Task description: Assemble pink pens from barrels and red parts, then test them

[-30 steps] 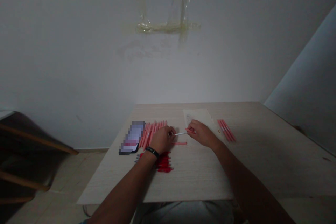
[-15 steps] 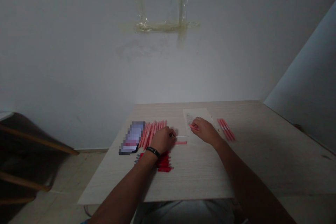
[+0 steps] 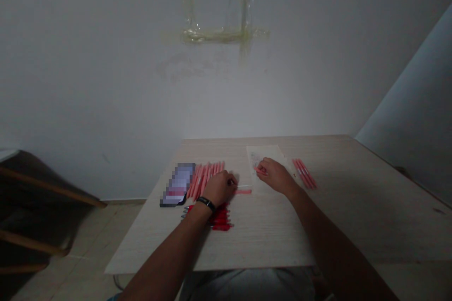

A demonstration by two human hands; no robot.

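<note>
Pink pen barrel [image 3: 260, 171], prob., in R hand [image 3: 277, 175]

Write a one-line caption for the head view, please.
Right hand holds a pink pen barrel over paper; left hand sits beside pink pens and red pens.

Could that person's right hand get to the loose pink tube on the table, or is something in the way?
Nothing really blocks it. Between the right hand and the loose pink tube lies only the flat sheet of paper. A thin white rod, held in the left hand, runs close alongside the tube and might crowd the fingers.
</note>
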